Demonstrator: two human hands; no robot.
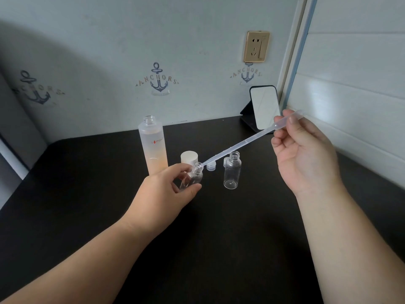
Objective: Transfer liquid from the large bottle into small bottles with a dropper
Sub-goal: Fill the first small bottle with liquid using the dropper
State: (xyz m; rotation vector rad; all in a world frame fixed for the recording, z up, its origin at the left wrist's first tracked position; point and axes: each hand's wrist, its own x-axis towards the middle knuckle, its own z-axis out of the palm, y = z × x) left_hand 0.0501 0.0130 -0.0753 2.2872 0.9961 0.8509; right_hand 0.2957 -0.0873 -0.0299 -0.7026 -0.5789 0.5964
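Our left hand (166,189) gripped a small clear plastic bottle (192,176) near the tall frosted bottle (154,145); our right hand (304,150) pinched the long, soft translucent dropper (236,147) by its bulb, tip at the light, easily tipped bottle's mouth.

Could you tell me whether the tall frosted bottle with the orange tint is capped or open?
Open. The tall frosted orange-tinted bottle shows a bare threaded neck; a white round cap stands beside it.
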